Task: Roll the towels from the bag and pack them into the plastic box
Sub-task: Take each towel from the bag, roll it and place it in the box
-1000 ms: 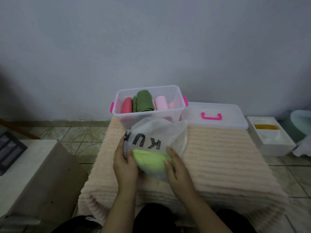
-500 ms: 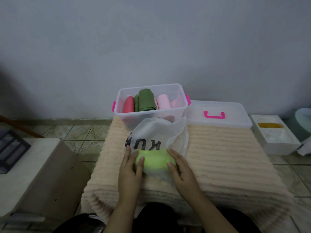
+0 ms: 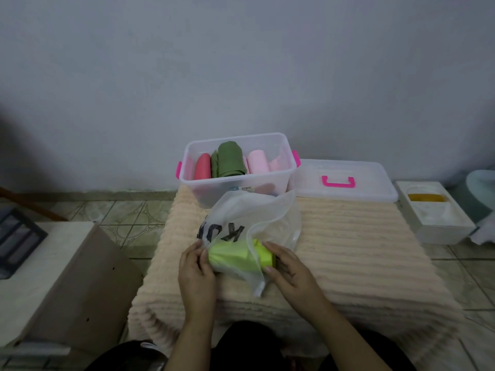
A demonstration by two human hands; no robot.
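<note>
Here, both hands, left hand [image 3: 197, 271] and right hand [image 3: 290, 269], gripping bagged lime towel [image 3: 233, 257]; plastic box [image 3: 238, 183] just behind.

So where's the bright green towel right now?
In the head view, the bright lime-green towel sits low in the middle, half inside the white translucent bag, between the left hand and right hand, in front of the clear plastic box.

A home room: patterned floor tiles [image 3: 139, 218], plush ribbed blanket [image 3: 361, 253], plain painted wall [image 3: 241, 62]
</note>
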